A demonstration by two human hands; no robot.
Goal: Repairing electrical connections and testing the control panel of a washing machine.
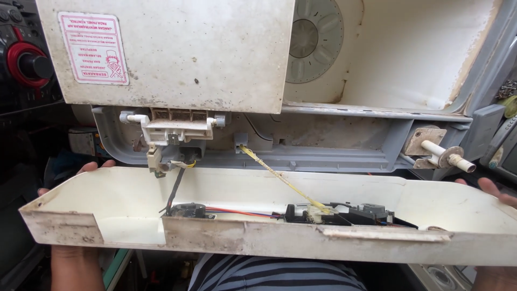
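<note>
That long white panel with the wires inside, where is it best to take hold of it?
By its two short ends, one hand from each side, as the left hand and right hand do now. The control panel is long, shallow and trough-shaped, and a yellow strap and wires tie its middle to the washing machine, so an end grip probably keeps it level.

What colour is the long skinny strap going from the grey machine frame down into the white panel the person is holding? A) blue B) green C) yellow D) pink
C: the strap is yellow, running from the grey frame down to the black parts inside the white panel.
</note>
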